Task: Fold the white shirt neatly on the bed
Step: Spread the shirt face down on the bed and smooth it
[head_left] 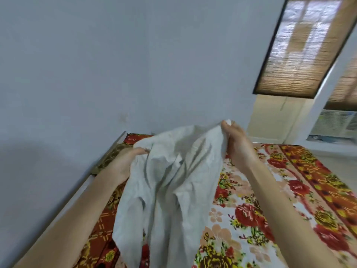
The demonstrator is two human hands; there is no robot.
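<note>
The white shirt [170, 182] hangs crumpled in the air above the bed [270, 190], its lower folds draping down toward the floral sheet. My left hand [123, 163] grips its upper left edge, low and close to the wall. My right hand [236, 142] pinches the upper right corner, held higher than the left. Loose, uneven folds run down the cloth between the two hands.
The bed carries a red, yellow and white floral sheet and stands against a pale blue wall [77, 74] on the left. A window with a bamboo blind [301, 47] and an air conditioner [334, 122] are at the far right.
</note>
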